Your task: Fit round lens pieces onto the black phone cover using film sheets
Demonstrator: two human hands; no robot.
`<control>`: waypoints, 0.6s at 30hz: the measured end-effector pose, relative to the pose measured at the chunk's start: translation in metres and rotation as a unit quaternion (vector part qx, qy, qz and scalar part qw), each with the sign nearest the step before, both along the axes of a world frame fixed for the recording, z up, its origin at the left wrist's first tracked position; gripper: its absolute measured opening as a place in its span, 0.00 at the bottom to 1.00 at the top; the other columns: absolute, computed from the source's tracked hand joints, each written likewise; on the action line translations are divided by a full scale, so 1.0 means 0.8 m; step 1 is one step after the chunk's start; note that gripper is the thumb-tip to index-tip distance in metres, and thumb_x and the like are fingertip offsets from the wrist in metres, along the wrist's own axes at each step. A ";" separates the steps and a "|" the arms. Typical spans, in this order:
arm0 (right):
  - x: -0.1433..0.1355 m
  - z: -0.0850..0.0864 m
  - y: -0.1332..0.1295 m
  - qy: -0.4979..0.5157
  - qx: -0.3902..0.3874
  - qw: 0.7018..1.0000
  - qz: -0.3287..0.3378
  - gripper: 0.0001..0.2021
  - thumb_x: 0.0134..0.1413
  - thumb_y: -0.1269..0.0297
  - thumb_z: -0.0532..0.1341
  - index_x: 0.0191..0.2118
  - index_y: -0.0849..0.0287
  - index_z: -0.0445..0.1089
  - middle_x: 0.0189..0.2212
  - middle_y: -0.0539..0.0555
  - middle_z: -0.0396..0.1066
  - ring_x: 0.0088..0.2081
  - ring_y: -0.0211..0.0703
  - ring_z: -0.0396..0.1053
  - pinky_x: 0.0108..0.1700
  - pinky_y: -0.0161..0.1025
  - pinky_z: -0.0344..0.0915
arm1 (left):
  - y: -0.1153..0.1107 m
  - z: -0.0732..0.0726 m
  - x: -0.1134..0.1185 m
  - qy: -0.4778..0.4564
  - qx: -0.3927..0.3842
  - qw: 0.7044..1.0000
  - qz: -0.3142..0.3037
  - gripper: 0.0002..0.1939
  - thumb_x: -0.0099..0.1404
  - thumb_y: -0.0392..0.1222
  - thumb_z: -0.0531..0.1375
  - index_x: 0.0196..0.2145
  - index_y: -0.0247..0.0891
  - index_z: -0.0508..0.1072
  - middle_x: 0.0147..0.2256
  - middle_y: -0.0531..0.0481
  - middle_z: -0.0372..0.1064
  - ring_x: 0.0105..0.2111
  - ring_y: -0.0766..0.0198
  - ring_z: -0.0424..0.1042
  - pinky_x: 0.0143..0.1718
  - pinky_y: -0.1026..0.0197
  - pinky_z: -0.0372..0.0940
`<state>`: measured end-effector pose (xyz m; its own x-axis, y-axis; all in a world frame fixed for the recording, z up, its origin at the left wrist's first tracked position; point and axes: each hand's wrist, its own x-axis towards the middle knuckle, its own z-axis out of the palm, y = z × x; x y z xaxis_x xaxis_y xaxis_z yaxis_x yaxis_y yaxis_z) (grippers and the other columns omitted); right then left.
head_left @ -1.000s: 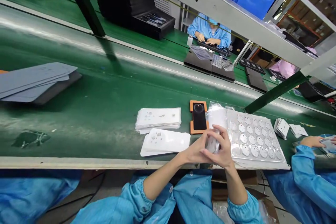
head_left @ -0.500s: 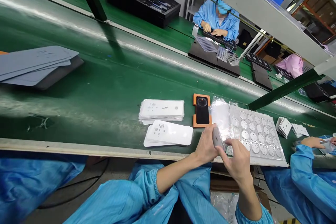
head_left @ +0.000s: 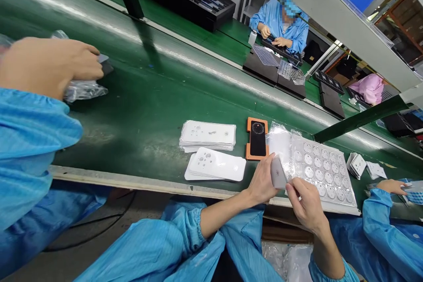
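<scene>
My left hand (head_left: 264, 180) is closed around a thin grey phone-shaped panel (head_left: 278, 172), held tilted on edge above the table's front edge. A small mark shows on its face; the left fingers are partly hidden behind it. At the panel's lower right corner, the thumb and fingers of my right hand (head_left: 306, 202) are pinched together. Just behind the hands lies an orange frame (head_left: 248, 152) around a black phone-shaped piece (head_left: 257, 139). Left of them are a stack of white phone-shaped sheets (head_left: 208, 134) and a few fanned white sheets (head_left: 220, 165) with camera cutouts.
A clear plastic sheet (head_left: 279, 141) lies beside a tray of round discs (head_left: 325, 169). Small white cards (head_left: 357, 165) are further right. A co-worker's hand (head_left: 56, 64) with clear plastic reaches in at left; another co-worker's hand (head_left: 391, 186) is at right. A green post (head_left: 360, 121) slants over the table.
A co-worker's arm has come in from the left, over the grey sheets there. The grey panel has turned to show more of its face. My right hand has shifted slightly right and down.
</scene>
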<state>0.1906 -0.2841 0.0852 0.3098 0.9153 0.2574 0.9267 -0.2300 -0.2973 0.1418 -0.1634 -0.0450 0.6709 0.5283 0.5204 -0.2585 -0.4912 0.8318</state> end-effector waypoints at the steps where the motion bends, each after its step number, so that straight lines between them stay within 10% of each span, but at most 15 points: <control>1: 0.001 0.002 0.000 0.023 0.006 1.000 0.005 0.13 0.67 0.72 0.51 0.29 0.56 0.56 0.22 0.46 0.56 0.23 0.35 0.55 0.28 0.35 0.51 | 0.001 0.000 0.000 -0.004 -0.002 1.000 -0.003 0.50 0.56 0.45 0.67 0.67 0.33 0.43 0.57 0.30 0.59 0.57 0.42 0.64 0.57 0.38 0.64; 18: 0.013 0.033 0.010 -0.030 0.053 0.998 -0.019 0.13 0.65 0.70 0.54 0.26 0.57 0.61 0.19 0.45 0.56 0.21 0.34 0.55 0.25 0.35 0.51 | 0.005 -0.008 0.002 0.020 0.011 1.000 0.009 0.53 0.53 0.43 0.65 0.68 0.34 0.39 0.61 0.30 0.55 0.62 0.37 0.58 0.60 0.31 0.58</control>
<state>0.2011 -0.2758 0.1112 0.3247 0.8701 0.3709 0.9347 -0.2352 -0.2665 0.1431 -0.1591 -0.0512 0.6823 0.5288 0.5048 -0.2156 -0.5142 0.8301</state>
